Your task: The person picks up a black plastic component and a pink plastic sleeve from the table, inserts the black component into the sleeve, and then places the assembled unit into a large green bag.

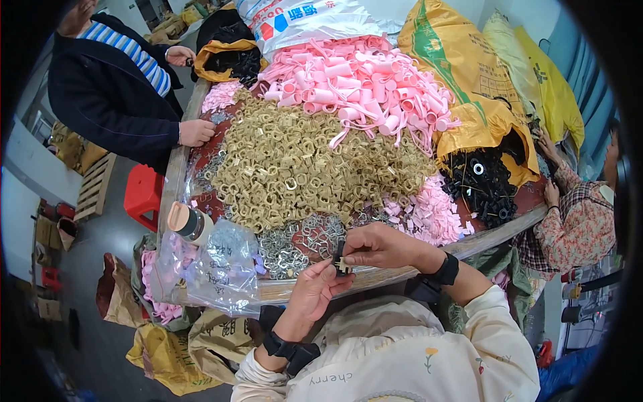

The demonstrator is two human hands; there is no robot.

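Note:
Close to the table's near edge, my left hand (313, 292) pinches a small black plastic part (339, 254) between thumb and fingers. A tan plastic piece (345, 268) sits against it, partly hidden by my fingertips. From the right, my right hand (375, 245) is closed on the same black part, its fingertips touching my left ones. Just beyond my hands lie loose bent metal clips (288, 249), and behind them spreads a large heap of tan plastic rings (295, 167).
Pink cup-shaped parts (362, 80) are piled at the back. Small pink pieces (435, 214) lie to the right, beside a yellow sack of black parts (479, 191). A bottle (189, 222) and clear bag (224, 268) stand front left. Co-workers' hands (197, 132) rest at both table sides.

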